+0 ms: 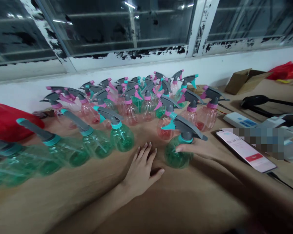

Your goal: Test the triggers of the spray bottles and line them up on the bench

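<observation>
My right hand (194, 149) is wrapped round a green spray bottle (175, 152) with a grey and turquoise trigger head, standing upright on the table. The thumb lies across its side, and the other fingers are mostly hidden behind it. Flat on the tabletop, my left hand (142, 170) rests with its fingers stretched out and holds nothing. Just beyond it is another green spray bottle (122, 138). A pink spray bottle (164, 129) stands right behind the one in my right hand, partly covered by it.
Several green spray bottles (96, 143) form a row on the left. Many pink and green ones crowd the table (107, 201) toward the wall. At right lie a phone (246, 151), a white box-shaped device (240, 121) and a cardboard box (243, 81). Red plastic bags (12, 122) sit at both sides.
</observation>
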Demonstrator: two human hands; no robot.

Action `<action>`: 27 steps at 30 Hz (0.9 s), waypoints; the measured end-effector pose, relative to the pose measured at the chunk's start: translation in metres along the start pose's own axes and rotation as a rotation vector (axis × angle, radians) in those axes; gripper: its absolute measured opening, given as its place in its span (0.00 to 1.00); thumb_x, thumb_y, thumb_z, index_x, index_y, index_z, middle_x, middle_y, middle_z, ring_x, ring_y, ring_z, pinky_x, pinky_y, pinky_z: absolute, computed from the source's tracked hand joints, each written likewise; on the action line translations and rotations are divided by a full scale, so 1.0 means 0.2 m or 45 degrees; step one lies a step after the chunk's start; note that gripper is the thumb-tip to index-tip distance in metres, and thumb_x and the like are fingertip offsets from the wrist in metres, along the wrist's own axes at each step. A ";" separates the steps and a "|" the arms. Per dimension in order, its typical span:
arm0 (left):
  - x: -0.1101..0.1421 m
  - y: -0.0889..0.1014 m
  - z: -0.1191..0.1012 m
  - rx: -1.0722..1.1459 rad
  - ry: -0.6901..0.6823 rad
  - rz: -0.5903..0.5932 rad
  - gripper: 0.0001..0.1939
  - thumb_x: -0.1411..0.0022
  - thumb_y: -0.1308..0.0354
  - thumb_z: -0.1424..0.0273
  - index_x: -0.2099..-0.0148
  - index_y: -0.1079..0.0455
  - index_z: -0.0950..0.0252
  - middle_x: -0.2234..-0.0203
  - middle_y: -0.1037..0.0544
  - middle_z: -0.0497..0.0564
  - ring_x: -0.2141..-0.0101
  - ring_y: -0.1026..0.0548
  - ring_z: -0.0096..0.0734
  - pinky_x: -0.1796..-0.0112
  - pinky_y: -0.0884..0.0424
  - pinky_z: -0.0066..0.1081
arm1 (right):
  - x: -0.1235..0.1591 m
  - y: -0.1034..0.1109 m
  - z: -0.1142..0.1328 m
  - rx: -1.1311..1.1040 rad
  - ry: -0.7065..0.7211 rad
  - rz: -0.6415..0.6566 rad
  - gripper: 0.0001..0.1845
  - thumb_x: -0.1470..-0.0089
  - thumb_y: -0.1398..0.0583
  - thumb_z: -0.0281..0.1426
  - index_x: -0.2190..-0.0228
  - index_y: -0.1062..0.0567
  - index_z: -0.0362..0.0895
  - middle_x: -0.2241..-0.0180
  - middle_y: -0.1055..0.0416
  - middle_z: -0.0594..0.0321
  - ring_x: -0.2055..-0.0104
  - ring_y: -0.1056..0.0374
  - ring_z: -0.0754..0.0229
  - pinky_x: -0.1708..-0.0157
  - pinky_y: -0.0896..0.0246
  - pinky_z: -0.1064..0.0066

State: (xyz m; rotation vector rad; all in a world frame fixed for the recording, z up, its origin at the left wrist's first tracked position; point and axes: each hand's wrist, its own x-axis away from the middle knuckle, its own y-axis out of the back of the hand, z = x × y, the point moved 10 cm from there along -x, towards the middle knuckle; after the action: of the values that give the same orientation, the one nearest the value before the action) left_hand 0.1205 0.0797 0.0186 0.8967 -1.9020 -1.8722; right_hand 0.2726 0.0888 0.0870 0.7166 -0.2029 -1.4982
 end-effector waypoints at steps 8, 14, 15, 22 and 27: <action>0.14 0.02 -0.04 -0.024 -0.011 -0.081 0.28 0.35 0.48 0.59 0.40 0.39 0.73 0.39 0.43 0.66 0.39 0.46 0.52 0.45 0.42 0.49 | 0.14 0.08 0.15 0.688 0.205 -0.131 0.33 0.55 0.37 0.51 0.50 0.31 0.49 0.54 0.27 0.54 0.49 0.33 0.42 0.52 0.38 0.48; 0.31 0.05 -0.01 -0.056 -0.029 -0.110 0.26 0.35 0.48 0.61 0.39 0.40 0.70 0.38 0.43 0.63 0.40 0.44 0.49 0.45 0.40 0.48 | -0.04 -0.11 0.27 0.562 0.154 -0.082 0.21 0.51 0.38 0.46 0.61 0.24 0.45 0.60 0.23 0.54 0.63 0.26 0.47 0.65 0.31 0.59; 0.32 0.05 -0.01 -0.056 -0.025 -0.106 0.26 0.35 0.48 0.61 0.40 0.40 0.71 0.38 0.43 0.63 0.40 0.44 0.49 0.45 0.39 0.48 | -0.08 -0.15 0.27 0.538 0.157 -0.086 0.21 0.50 0.38 0.46 0.60 0.25 0.45 0.58 0.24 0.53 0.60 0.26 0.47 0.62 0.32 0.59; 0.31 0.05 -0.01 0.022 -0.004 -0.069 0.26 0.36 0.47 0.60 0.41 0.38 0.71 0.39 0.43 0.63 0.39 0.45 0.50 0.45 0.41 0.49 | -0.36 -0.28 0.22 0.468 0.153 -0.147 0.30 0.52 0.37 0.46 0.52 0.32 0.41 0.58 0.26 0.48 0.57 0.29 0.43 0.58 0.35 0.52; 0.32 0.06 -0.01 0.060 -0.009 -0.102 0.26 0.36 0.47 0.60 0.40 0.39 0.69 0.39 0.42 0.62 0.39 0.45 0.50 0.45 0.41 0.49 | -0.39 -0.28 0.22 0.432 0.093 -0.163 0.33 0.53 0.37 0.47 0.52 0.32 0.39 0.55 0.27 0.44 0.56 0.29 0.42 0.60 0.34 0.51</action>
State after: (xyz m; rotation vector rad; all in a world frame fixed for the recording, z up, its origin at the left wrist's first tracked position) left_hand 0.0715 0.0380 0.0175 0.9960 -1.9486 -1.8853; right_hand 0.1936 0.1531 0.1139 1.0710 -0.3666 -1.5739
